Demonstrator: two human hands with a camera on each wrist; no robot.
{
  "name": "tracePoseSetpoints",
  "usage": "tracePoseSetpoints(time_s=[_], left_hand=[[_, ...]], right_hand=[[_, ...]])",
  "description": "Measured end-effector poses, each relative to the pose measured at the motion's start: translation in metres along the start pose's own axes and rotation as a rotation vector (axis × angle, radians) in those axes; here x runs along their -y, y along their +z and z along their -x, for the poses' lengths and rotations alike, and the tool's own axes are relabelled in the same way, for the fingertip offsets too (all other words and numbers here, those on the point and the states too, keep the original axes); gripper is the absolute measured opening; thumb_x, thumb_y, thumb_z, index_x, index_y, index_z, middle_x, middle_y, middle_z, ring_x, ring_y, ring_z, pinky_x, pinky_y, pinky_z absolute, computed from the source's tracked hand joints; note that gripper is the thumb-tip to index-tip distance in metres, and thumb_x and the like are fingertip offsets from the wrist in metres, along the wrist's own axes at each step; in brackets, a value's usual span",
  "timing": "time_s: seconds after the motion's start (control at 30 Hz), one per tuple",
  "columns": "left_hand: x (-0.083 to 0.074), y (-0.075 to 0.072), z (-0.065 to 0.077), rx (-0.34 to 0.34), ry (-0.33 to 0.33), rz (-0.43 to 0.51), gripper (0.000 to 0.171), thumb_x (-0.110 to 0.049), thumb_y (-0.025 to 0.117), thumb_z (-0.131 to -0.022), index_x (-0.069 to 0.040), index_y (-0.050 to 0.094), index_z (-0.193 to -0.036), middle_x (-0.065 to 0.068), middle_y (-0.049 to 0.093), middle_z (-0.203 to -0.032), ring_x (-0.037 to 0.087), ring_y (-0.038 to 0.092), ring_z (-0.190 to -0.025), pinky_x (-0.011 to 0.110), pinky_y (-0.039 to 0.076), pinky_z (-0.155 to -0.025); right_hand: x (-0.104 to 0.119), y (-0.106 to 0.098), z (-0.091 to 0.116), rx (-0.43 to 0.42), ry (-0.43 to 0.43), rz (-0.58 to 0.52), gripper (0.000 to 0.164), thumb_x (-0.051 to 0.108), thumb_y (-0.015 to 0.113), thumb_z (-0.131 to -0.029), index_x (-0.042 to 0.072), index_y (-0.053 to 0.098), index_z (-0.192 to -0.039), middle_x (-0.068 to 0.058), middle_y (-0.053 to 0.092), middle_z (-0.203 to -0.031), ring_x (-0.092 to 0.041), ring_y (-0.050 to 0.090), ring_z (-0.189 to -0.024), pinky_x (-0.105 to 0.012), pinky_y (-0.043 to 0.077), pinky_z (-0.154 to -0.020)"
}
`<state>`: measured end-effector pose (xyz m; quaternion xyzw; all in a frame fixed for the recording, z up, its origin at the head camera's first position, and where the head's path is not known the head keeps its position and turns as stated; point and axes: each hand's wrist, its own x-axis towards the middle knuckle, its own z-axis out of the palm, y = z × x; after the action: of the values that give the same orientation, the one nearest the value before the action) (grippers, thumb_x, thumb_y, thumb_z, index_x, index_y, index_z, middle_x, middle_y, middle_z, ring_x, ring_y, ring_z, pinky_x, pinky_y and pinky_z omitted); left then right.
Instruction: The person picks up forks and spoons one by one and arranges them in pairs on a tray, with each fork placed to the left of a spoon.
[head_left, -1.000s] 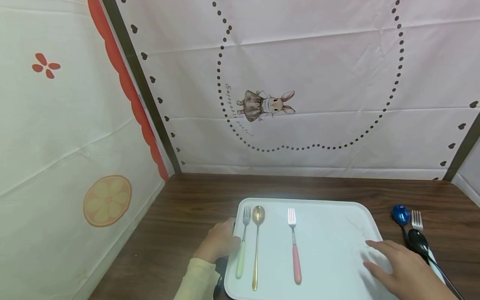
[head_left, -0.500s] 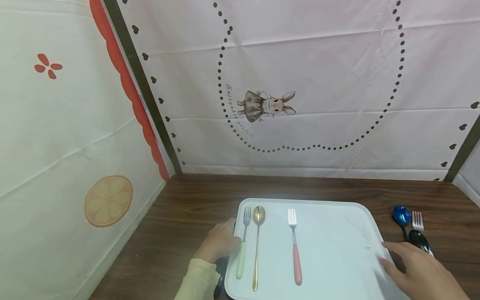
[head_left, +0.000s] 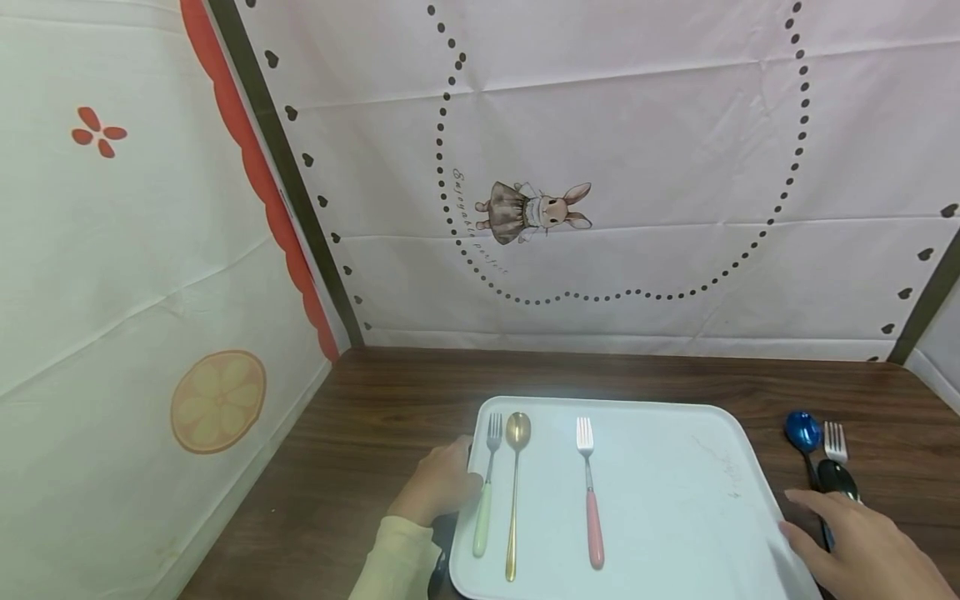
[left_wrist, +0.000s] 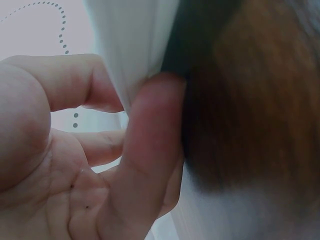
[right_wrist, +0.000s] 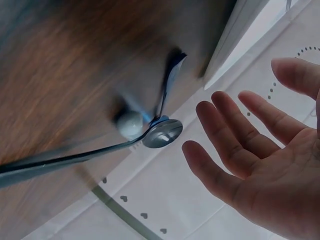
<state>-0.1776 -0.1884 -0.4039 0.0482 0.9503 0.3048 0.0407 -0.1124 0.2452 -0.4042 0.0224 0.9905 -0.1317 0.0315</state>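
Observation:
A white rectangular tray (head_left: 675, 492) lies on the wooden table, carrying a fork with a green handle (head_left: 482, 521), a gold spoon (head_left: 513, 500) and a fork with a pink handle (head_left: 593, 529). My left hand (head_left: 438, 481) grips the tray's left rim; the left wrist view shows fingers curled around the tray edge (left_wrist: 137, 45). Just off the right rim, my right hand (head_left: 862, 546) hovers with relaxed, spread fingers and holds nothing. Beyond its fingertips lie a black spoon (head_left: 837, 477), a blue spoon (head_left: 803, 431) and a silver fork (head_left: 835, 442), their handles partly hidden by the hand.
Brown wood tabletop (head_left: 360, 425) runs around the tray. A printed white cloth wall (head_left: 637, 125) with a rabbit picture rises along the back edge, and another cloth wall (head_left: 135, 292) stands at the left. Something dark shows beneath my left wrist.
My right hand has moved rightward from over the tray to beyond its right rim, covering more of the cutlery there. The left hand, tray and cutlery stay in place.

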Motion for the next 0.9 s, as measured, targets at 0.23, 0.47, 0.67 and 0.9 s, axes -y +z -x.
tracePoseSetpoints(time_s=[0.23,0.47,0.67,0.9], left_hand=[[0.002,0.002,-0.001,-0.009,0.005,-0.005,0.053,-0.013,0.059,-0.077,0.0,0.048,-0.127,0.013,0.061,-0.093,0.019,0.058,-0.069,0.043,0.056,-0.063],[0.0,0.001,0.0,-0.011,0.007,-0.009,0.053,-0.012,0.059,-0.077,0.001,0.048,-0.127,0.014,0.061,-0.093,0.02,0.058,-0.069,0.043,0.056,-0.063],[-0.001,0.0,0.002,-0.007,0.006,-0.004,0.053,-0.011,0.059,-0.077,0.002,0.047,-0.127,0.014,0.061,-0.093,0.02,0.058,-0.068,0.044,0.056,-0.062],[-0.001,0.0,0.002,-0.006,-0.005,-0.011,0.053,-0.012,0.06,-0.077,0.0,0.048,-0.127,0.013,0.061,-0.094,0.021,0.058,-0.071,0.045,0.056,-0.066]], right_hand=[[-0.011,0.001,0.0,-0.076,-0.043,0.011,0.051,0.033,0.07,-0.078,-0.011,0.06,-0.103,-0.038,0.053,-0.094,-0.053,0.053,-0.081,-0.064,0.048,-0.063],[-0.021,0.001,-0.001,-0.096,-0.04,0.021,0.054,0.032,0.069,-0.078,-0.015,0.058,-0.102,-0.034,0.053,-0.086,-0.044,0.055,-0.072,-0.06,0.05,-0.059],[-0.029,0.006,-0.002,-0.088,0.008,0.05,0.061,0.037,0.07,-0.075,-0.015,0.056,-0.105,-0.04,0.048,-0.09,-0.055,0.051,-0.079,-0.064,0.048,-0.063],[-0.036,0.011,-0.001,-0.085,0.065,0.093,0.069,0.04,0.072,-0.071,-0.016,0.053,-0.106,-0.043,0.046,-0.093,-0.058,0.048,-0.083,-0.066,0.046,-0.066]])
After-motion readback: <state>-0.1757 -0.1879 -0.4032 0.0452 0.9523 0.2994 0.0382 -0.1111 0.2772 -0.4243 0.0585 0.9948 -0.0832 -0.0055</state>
